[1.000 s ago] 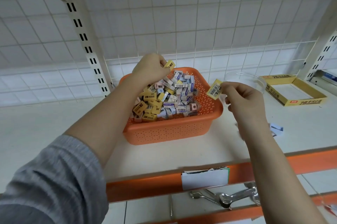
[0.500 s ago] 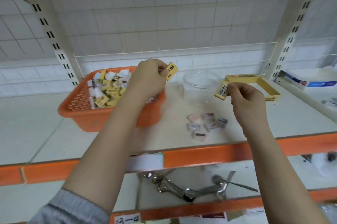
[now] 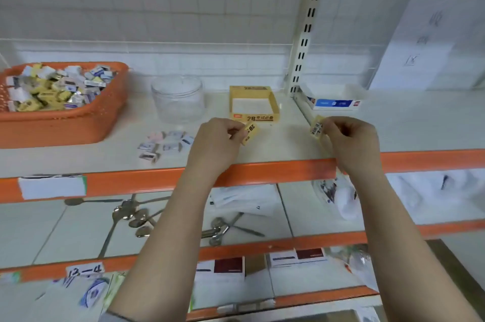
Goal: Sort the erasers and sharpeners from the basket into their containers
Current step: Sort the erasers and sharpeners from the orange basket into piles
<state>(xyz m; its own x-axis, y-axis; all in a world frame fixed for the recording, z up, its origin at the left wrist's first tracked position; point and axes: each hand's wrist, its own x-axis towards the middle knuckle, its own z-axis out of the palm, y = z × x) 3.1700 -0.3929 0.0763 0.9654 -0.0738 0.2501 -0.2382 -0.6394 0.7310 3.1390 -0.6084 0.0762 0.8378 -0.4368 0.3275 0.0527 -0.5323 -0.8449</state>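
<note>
The basket (image 3: 60, 122) looks like matt orange plastic, its walls pierced with small holes. The jar (image 3: 178, 101) is clear and glossy, glass or plastic, hard to tell which. The yellow box (image 3: 253, 117) looks like printed cardboard, as does the white and blue box (image 3: 333, 102). The yellow erasers (image 3: 250, 132) wear smooth printed paper sleeves. The shelf (image 3: 288, 143) is smooth off-white with a painted orange edge, and shiny metal spoons (image 3: 131, 214) lie below

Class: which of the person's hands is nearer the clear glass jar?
Left. The left hand is just in front and right of the clear glass jar; the right hand is farther right, past the yellow box.
</note>
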